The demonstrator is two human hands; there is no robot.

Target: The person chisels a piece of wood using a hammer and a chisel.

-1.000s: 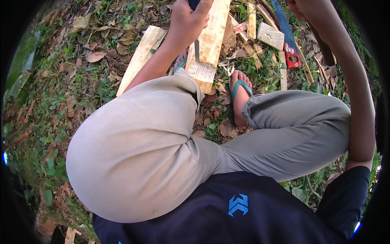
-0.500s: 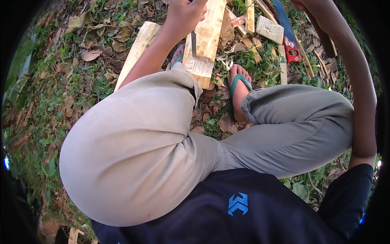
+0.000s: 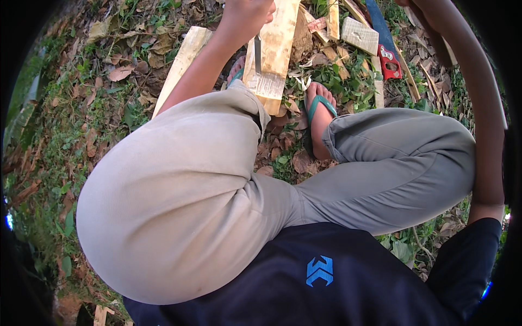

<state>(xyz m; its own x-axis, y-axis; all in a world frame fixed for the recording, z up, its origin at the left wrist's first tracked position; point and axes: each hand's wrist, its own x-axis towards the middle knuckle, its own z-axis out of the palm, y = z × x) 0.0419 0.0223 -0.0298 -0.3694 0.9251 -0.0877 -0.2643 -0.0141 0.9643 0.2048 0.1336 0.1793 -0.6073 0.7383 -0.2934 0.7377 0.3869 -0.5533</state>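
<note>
My left hand [image 3: 247, 19] is closed around a chisel, its grip hidden by the fingers and the frame's top edge. The steel chisel blade [image 3: 258, 54] points down onto a pale wooden plank [image 3: 278, 38]. Its tip meets a rough, chipped patch near the plank's close end. At the top right edge, only a little of my right hand [image 3: 402, 2] shows, its fingers curled. A dark brown wooden stick [image 3: 432, 33] runs from that hand beside my forearm and appears to be held in it; its other end lies out of clear sight.
A handsaw with a red handle [image 3: 389, 62] lies right of a short wood block [image 3: 360, 37]. Another board [image 3: 185, 62] rests left of the plank. My sandalled foot [image 3: 319, 114] stands close by. Leaves, grass and wood shavings [image 3: 302, 81] cover the ground.
My right hand and the brown stick have risen slightly, leaving less of the hand in view. The chisel stays on the chipped patch; the whole view has shifted a little.
</note>
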